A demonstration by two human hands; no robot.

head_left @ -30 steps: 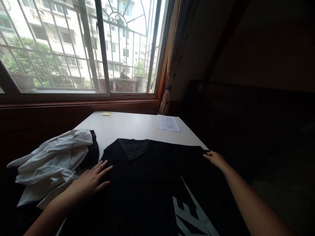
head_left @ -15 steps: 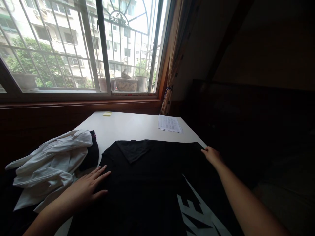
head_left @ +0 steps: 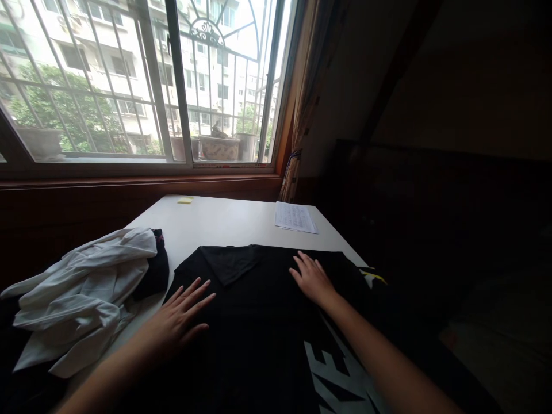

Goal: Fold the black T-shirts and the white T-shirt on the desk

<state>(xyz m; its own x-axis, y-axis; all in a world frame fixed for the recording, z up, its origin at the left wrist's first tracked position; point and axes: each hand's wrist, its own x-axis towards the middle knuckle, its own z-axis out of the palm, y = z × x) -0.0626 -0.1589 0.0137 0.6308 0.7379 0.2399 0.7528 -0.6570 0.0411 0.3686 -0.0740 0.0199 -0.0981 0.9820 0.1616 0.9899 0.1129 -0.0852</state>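
A black T-shirt (head_left: 245, 322) with a pale grey logo print lies spread over the near part of a white table (head_left: 215, 221). One sleeve is folded inward near its far left edge. My left hand (head_left: 183, 310) rests on the shirt's left side, fingers spread. Farther right, my right hand (head_left: 313, 279) lies on the upper part of the shirt, its fingers stretched out. The forearm on that side covers part of the print. Dark cloth makes the shirt's near edge hard to make out.
Left of the shirt is a heap of white cloth (head_left: 90, 287) with dark cloth under it. Papers (head_left: 296, 217) lie at the table's far right, a yellow sticky note (head_left: 185, 200) at its far left. Something yellow (head_left: 375, 276) shows by the right edge. A barred window stands behind.
My right hand has let go of the shirt's right edge and moved left onto its surface. My left hand has shifted slightly right. A yellow strip now shows at the right edge.
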